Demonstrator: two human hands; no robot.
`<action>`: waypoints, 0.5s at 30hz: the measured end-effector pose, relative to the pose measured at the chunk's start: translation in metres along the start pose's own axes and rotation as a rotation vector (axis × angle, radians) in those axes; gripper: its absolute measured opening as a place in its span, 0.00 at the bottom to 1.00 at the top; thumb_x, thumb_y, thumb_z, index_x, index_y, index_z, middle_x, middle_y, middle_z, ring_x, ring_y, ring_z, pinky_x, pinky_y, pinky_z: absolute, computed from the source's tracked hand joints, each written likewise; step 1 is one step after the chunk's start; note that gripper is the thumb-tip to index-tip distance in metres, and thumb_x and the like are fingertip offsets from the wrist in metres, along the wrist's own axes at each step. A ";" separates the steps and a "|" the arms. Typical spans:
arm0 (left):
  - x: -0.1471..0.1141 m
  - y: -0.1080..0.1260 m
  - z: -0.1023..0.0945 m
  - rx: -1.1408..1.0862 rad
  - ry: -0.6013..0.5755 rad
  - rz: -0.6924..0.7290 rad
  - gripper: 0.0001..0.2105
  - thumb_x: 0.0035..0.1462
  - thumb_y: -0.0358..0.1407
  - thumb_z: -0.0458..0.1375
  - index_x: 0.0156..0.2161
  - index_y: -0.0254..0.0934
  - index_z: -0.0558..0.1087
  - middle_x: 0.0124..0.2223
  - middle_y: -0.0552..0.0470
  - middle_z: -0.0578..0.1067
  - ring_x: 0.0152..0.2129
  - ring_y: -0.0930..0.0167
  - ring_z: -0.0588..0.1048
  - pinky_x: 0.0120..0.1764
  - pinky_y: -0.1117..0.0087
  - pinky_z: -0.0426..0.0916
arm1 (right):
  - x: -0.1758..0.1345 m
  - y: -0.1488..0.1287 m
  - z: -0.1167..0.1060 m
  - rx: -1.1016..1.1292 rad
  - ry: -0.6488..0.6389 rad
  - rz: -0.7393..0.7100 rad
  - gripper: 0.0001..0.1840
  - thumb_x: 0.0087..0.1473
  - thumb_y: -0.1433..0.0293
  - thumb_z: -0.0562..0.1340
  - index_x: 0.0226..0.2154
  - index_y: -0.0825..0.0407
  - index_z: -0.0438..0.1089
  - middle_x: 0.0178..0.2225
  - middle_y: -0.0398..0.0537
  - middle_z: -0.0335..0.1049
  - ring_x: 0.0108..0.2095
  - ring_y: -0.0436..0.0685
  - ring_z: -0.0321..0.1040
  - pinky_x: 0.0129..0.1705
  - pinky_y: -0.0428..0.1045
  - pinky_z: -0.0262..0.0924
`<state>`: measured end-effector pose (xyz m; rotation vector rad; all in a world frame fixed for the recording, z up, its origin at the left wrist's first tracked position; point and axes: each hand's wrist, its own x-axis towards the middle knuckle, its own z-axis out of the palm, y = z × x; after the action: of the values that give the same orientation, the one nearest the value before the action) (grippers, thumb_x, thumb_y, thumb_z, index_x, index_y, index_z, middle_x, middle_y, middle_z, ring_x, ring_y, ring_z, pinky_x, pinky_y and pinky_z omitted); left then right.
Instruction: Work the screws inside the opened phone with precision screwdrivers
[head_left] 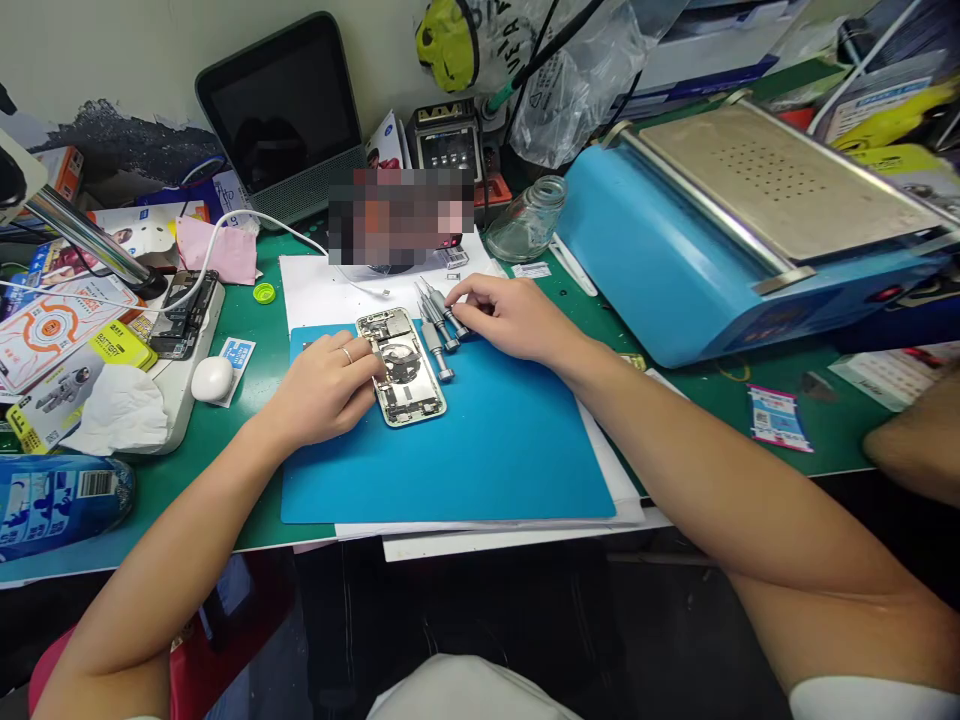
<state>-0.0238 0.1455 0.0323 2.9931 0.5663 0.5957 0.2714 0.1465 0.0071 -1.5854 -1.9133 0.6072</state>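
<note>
An opened smartphone lies on the blue mat, its inner parts and round coil exposed. My left hand, a ring on one finger, grips the phone's left edge with curled fingers; the fingertips partly cover its inside. Several grey precision screwdrivers lie side by side at the phone's right, tips pointing away from me. My right hand is closed with thumb and forefinger on the rightmost screwdriver, which is partly hidden by the fingers.
A blue machine with a perforated metal plate stands at right, beside a tilted glass jar. A dark-screened display leans at the back. Boxes, a white earbud case and a blue package crowd the left. Another person's arm shows at far right.
</note>
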 end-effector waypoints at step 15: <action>0.002 -0.002 -0.009 -0.016 -0.029 0.080 0.11 0.60 0.26 0.48 0.27 0.40 0.64 0.27 0.52 0.70 0.25 0.67 0.63 0.30 0.62 0.56 | -0.002 0.012 -0.004 0.072 -0.006 -0.326 0.08 0.57 0.68 0.62 0.34 0.48 0.79 0.30 0.45 0.75 0.33 0.57 0.70 0.39 0.53 0.63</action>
<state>-0.0263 0.1481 0.0408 3.0160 0.4391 0.5575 0.2835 0.1470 0.0019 -1.1927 -2.0707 0.5336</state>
